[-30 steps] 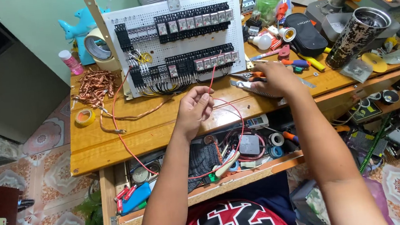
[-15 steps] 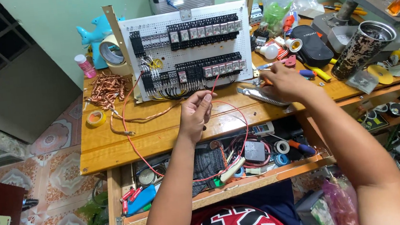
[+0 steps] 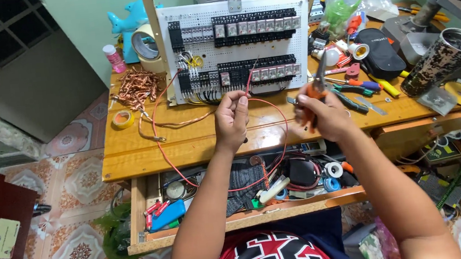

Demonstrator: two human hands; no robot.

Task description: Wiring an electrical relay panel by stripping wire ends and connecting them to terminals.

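Note:
My left hand (image 3: 232, 119) pinches a thin red wire (image 3: 277, 142) near its end, above the wooden bench (image 3: 187, 145). The wire loops down over the open drawer and back up toward the panel. My right hand (image 3: 322, 116) grips orange-handled pliers (image 3: 316, 84), jaws pointing up, a short way right of the wire end. Behind both hands stands a white perforated panel (image 3: 237, 50) fitted with rows of black relays and terminal blocks.
A pile of copper wire (image 3: 137, 86) and a yellow tape roll (image 3: 122, 119) lie at the left. Screwdrivers, pliers and a black pouch (image 3: 380, 47) crowd the right, beside a patterned metal tumbler (image 3: 444, 64). The open drawer (image 3: 237, 196) below holds tools and tape rolls.
My right hand has picked the pliers up off the bench and brought them toward the wire end. My left hand keeps its hold on the red wire.

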